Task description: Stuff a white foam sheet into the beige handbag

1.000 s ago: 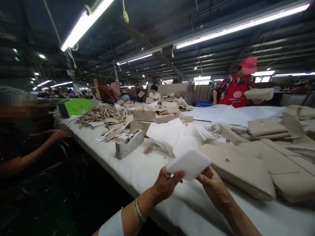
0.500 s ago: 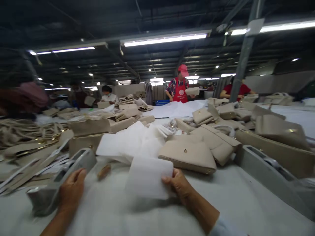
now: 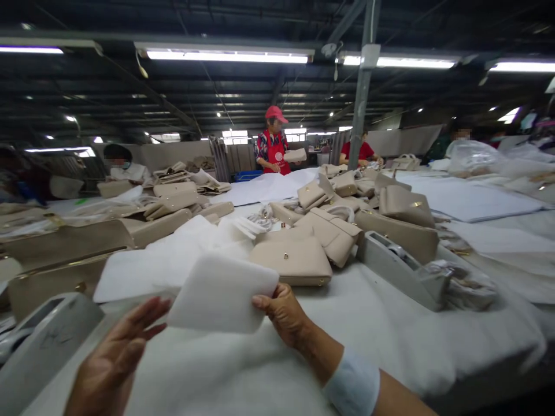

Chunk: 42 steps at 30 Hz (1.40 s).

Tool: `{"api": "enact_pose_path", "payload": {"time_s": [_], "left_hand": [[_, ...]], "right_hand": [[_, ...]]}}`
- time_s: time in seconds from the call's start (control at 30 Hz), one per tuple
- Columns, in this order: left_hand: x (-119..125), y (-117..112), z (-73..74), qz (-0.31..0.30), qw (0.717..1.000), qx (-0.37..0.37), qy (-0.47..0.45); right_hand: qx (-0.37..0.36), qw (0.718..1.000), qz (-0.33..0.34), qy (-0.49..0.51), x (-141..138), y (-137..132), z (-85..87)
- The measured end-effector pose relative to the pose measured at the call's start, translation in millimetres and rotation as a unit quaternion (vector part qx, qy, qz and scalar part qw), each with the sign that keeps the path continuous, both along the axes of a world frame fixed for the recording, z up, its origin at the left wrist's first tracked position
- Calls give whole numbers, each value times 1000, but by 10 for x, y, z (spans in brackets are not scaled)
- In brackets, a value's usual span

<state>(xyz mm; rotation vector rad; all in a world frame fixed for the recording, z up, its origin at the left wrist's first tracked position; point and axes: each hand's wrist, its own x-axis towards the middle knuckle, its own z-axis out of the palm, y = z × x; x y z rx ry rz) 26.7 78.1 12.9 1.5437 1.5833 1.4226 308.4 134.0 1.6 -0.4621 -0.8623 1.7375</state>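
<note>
Left hand (image 3: 116, 353) nearer edge of sheet (image 3: 221, 297)

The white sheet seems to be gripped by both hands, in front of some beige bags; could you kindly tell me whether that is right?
Not quite: the head view shows only the right hand gripping the white sheet. The left hand is open near its edge. The sheet is indeed in front of some beige bags.
</note>
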Motion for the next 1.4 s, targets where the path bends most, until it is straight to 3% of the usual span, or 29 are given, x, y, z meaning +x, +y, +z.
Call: {"api": "enact_pose_path", "payload": {"time_s": [0.07, 0.17, 0.27, 0.4, 0.5, 0.6, 0.77, 0.87, 0.97, 1.07, 1.17, 1.23, 1.3, 1.4], "left_hand": [[643, -146, 181, -76, 984, -2, -162], [1394, -280, 310, -49, 951, -26, -304], [1827, -373, 338, -19, 945, -19, -327], [2016, -545, 391, -22, 983, 5, -184], [2042, -636, 462, -178, 980, 33, -82], [2134, -724, 490, -298, 950, -62, -68], [2314, -925, 397, -299, 927, -204, -99], [2290, -915, 281, -281, 938, -188, -81], [2208, -685, 136, -311, 948, -58, 35], [2212, -290, 26, -344, 924, 87, 145], [2379, 122, 45, -349, 881, 208, 243], [2517, 378, 158, -381, 868, 170, 271], [2594, 661, 319, -413, 864, 59, 282], [2541, 1228, 506, -368, 883, -37, 288]], "right_hand": [[-6, 999, -11, 30, -2, -178, 125], [-19, 999, -15, 38, 73, -531, 251], [-41, 999, -21, 4, 369, -849, 261], [-59, 997, 33, -23, 1009, -1056, 199], [-33, 987, 138, -80, 1410, -1097, 175], [-9, 973, 175, -153, 1606, -1120, 202], [-14, 949, 250, -191, 1666, -1215, 406], [-38, 937, 253, -239, 1653, -1264, 501], [-62, 951, 171, -252, 1620, -1255, 473], [-101, 973, 83, -189, 1595, -1139, 361], [-79, 984, 3, -158, 1643, -856, 247], [-33, 985, -41, -164, 1752, -582, 193], [-1, 982, -58, -178, 1922, -290, 155], [17, 977, -59, -206, 2217, 67, 79]]}}
